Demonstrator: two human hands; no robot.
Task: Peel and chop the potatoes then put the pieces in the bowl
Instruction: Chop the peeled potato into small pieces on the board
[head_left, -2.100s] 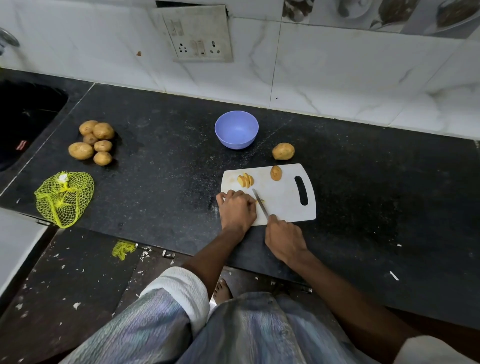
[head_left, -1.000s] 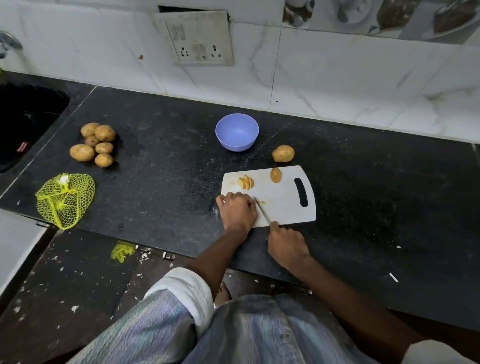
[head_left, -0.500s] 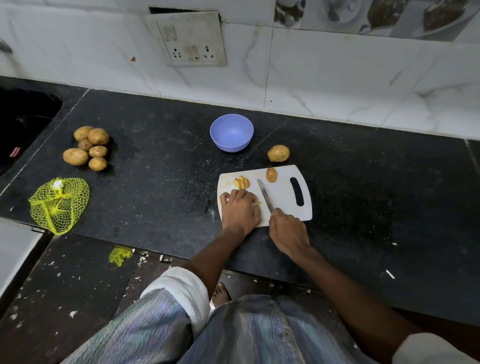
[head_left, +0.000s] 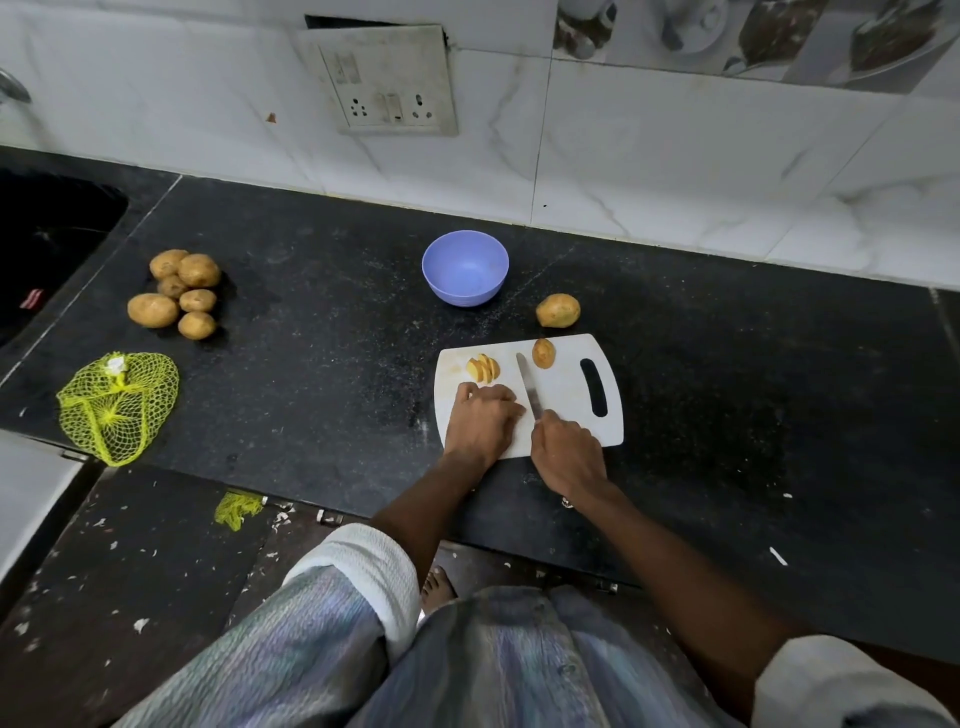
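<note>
Black speckled stone worktop (head_left: 322, 364) running along a wall of white marble-look tiles (head_left: 649, 156). There's a grubby switch and socket plate (head_left: 387, 83) sitting a bit crooked on the wall, and printed kitchenware tiles (head_left: 753, 36) top right. Dark sink (head_left: 47, 244) on the left. Floor (head_left: 130, 561) is dark, littered with pale scraps. Light's pretty dim.

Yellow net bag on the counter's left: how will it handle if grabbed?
The net bag lies slumped flat and looks empty, so it is probably floppy and very light. Open mesh will likely snag on fingers rather than slip. A push would probably crumple it, not slide it whole.
</note>
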